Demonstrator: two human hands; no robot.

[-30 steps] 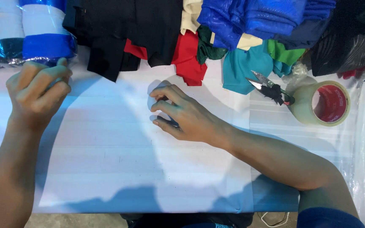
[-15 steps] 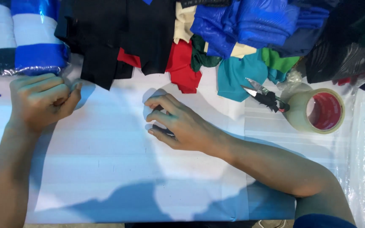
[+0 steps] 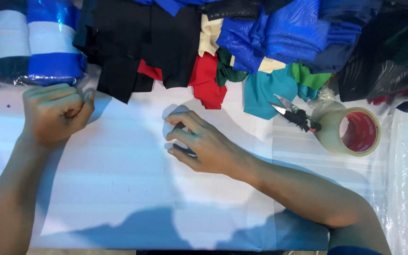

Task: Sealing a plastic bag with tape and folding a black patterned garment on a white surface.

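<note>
On the white sheet (image 3: 133, 189) covering the bench, our right hand (image 3: 204, 144) rests at centre, its grip narrow with fingertips curled down pressing the sheet. At nine o'clock our left hand (image 3: 55, 113) is fisted; whether it holds anything, we cannot tell. Snips (image 3: 296, 113) and a tape roll (image 3: 352, 131) lie at three o'clock.

small dark thing under right hand (image 3: 204, 144) fingers, unidentifiable.
</note>
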